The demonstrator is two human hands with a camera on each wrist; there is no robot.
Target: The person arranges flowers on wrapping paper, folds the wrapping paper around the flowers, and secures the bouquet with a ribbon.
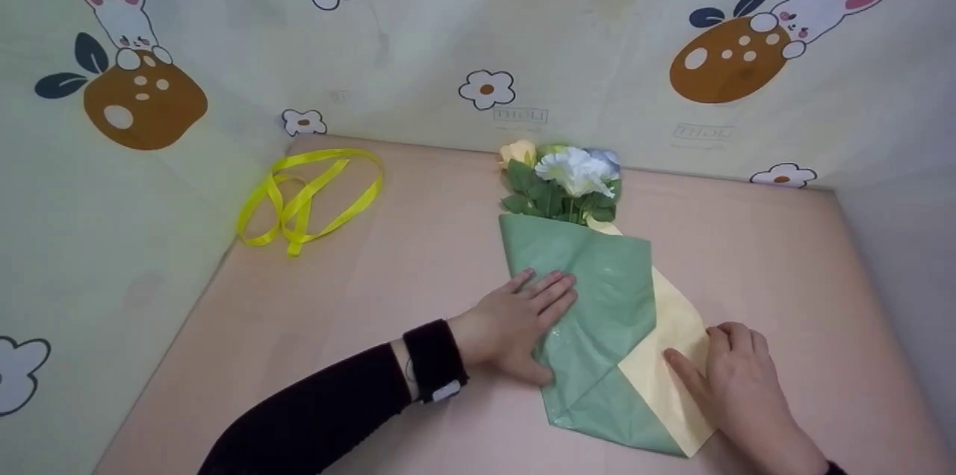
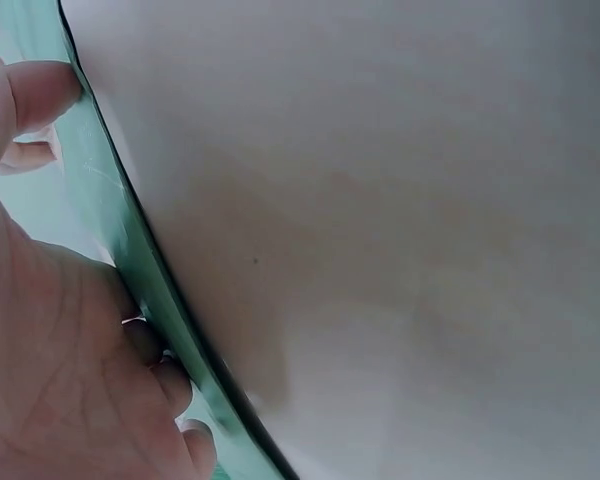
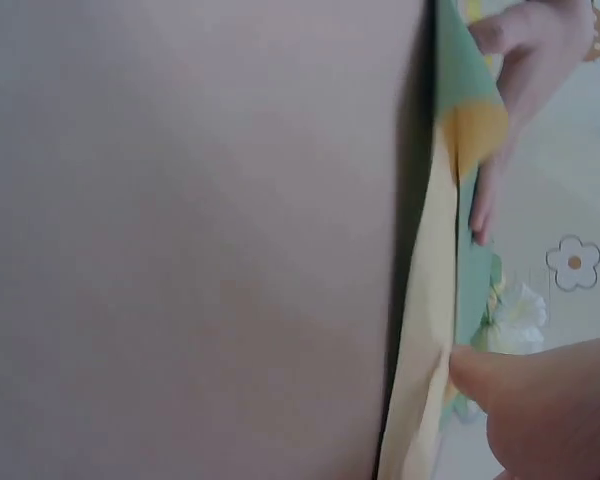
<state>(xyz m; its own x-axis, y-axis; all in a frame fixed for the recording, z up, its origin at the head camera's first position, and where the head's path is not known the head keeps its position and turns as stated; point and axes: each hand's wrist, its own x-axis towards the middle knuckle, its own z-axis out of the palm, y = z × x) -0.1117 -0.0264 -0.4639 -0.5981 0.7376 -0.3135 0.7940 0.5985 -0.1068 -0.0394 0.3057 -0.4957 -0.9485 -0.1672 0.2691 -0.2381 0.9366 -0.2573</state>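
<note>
The fingers of my left hand [image 1: 508,320] were spread out straight, pressing on the green paper [image 1: 597,326]. My right hand [image 1: 750,385] had its fingers bent at the edge of the cream flap [image 1: 672,367], pinching it with my thumb on top. The paper was wrapped around the stems and lay on the desk [image 1: 418,258], with my hands on both sides. Out of its top poked a peach flower [image 1: 517,152], a big white flower [image 1: 575,170], a bluish flower [image 1: 607,159] and green leaves [image 1: 547,199]. I had a black band [image 1: 435,359] on my left wrist, next to my black sleeve [image 1: 314,404]. Away to the left, a loopy yellow ribbon [image 1: 294,246] lay on the desk. Behind everything was a pale wall [image 1: 411,34] with bunnies on it.
</note>
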